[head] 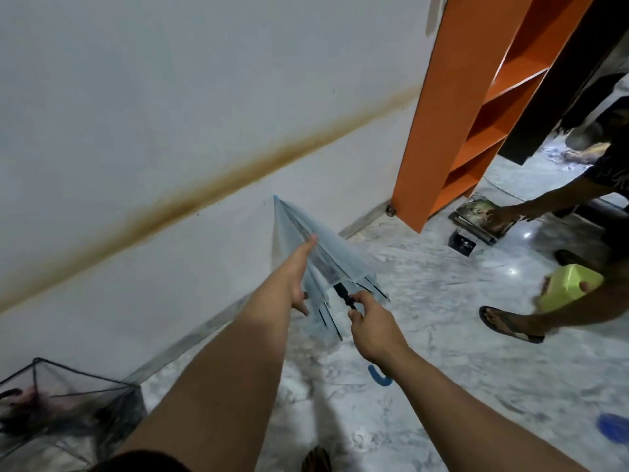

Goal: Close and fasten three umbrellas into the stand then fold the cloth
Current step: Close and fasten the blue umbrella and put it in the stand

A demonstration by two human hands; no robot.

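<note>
One clear umbrella [320, 257] in play, half collapsed, thin bluish plastic film over black ribs, tip pointed up at the white wall [170, 97] with its brown stain band. Left hand [299, 277] lies along the canopy, fingers straight, laid flat against the film. Right hand [371, 321] has its fingers curled round the black shaft just below the canopy; the blue hooked handle [379, 376] sticks out under the wrist. One black mesh stand [68, 400] at lower left against the wall, wire-framed and angular, with something pinkish and dark inside, too blurred to identify. One orange shelf unit [442, 114], flat panels, open shelves. Floor [442, 386] is grey marbled tile, glossy. A second person at right: one bare arm reaching to a stack of flat books or magazines [480, 218], one sandalled foot [510, 323], one pale green plastic container [568, 289] held low. One blue disc [614, 432] at the right edge.
</note>
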